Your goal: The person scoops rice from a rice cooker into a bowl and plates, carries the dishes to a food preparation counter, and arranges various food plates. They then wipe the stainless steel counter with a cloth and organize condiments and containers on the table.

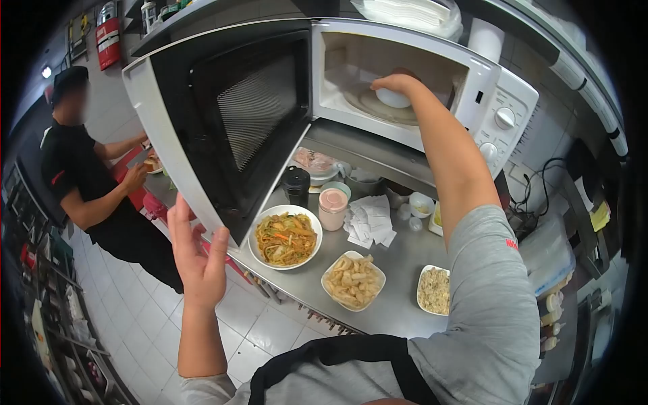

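A white microwave (398,34) stands with its door (250,101) swung wide to the left. My right hand (399,82) reaches inside, its fingers wrapped on the rim of a small white bowl (393,98) over the glass turntable (361,102). My left hand (201,260) is raised at the lower outer edge of the door, fingers apart, holding nothing. On the steel counter below sit a plate of noodles (286,237), a square bowl of pale fried pieces (354,281) and a bowl of rice (433,290).
A black-lidded cup (295,185), a pink jar (332,209) and paper slips (370,221) stand under the microwave. At the left, a co-worker (101,169) holds a knife over food. Cables (530,179) hang at the right.
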